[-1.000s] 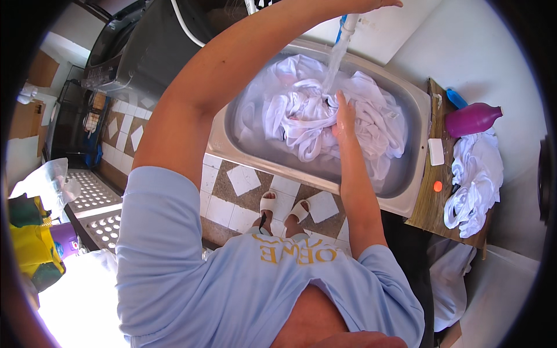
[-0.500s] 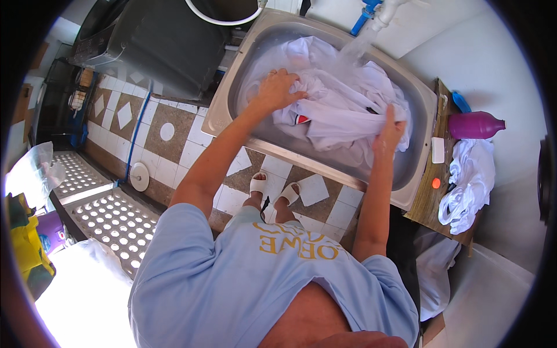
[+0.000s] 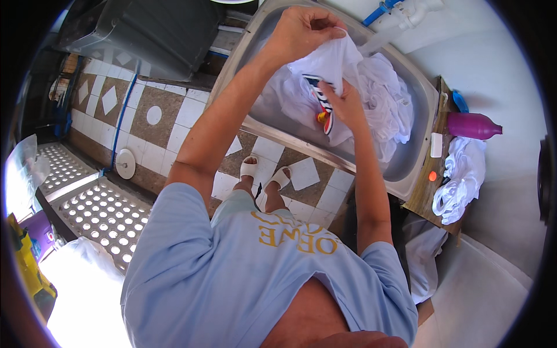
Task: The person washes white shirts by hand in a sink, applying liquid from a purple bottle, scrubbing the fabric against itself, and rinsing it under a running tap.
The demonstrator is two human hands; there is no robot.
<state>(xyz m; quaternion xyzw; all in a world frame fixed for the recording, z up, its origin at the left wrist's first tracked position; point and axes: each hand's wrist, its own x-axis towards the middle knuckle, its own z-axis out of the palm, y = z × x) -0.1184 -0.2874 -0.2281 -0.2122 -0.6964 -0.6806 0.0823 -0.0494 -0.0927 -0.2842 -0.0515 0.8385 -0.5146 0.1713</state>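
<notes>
A white printed cloth [image 3: 331, 58] is raised at one o'clock, over a basin [image 3: 427, 129] holding cloudy water and white laundry [image 3: 380, 95]. It stretches between both hands: the left [image 3: 299, 36] pinches its top, the right [image 3: 347, 105], at the left's five o'clock, grips below.

White garment [image 3: 333, 61] has a navy, red and yellow print [image 3: 314, 84]. Sink rim [image 3: 287, 141] is beige, basin [image 3: 398, 168] grey. Bottle [image 3: 473, 125] is purple, shirt [image 3: 232, 278] light blue with gold lettering [image 3: 299, 238], sandals [image 3: 248, 168] white. Floor tiles [image 3: 185, 119] brown-and-white, diamond-patterned.
</notes>
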